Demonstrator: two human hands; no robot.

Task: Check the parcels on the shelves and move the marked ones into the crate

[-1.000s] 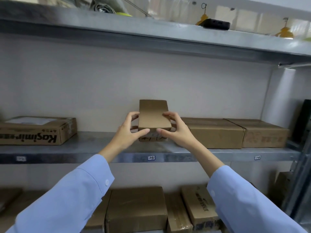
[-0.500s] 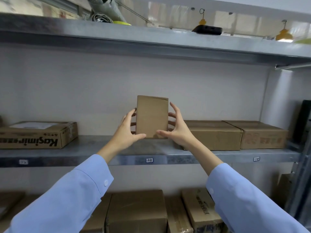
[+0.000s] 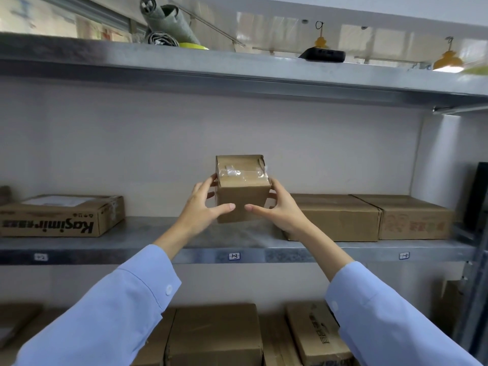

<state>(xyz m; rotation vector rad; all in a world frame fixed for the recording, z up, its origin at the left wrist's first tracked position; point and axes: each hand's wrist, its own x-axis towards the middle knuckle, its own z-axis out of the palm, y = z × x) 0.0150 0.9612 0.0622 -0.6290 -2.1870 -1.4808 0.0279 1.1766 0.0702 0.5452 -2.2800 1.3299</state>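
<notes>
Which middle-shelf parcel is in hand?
The small taped box at centre, gripped by left hand and right hand; the three flat cartons lie on the shelf.

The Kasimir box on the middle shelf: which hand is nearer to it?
Left. The left hand grips the left side of the small box, right of the Kasimir box with bare shelf between; the right hand grips its other side, further away.

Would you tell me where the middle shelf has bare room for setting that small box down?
The middle shelf is bare between the Kasimir box and the plain carton, below the small box. Its right end is crowded: that carton and the red-printed carton sit side by side.
</notes>
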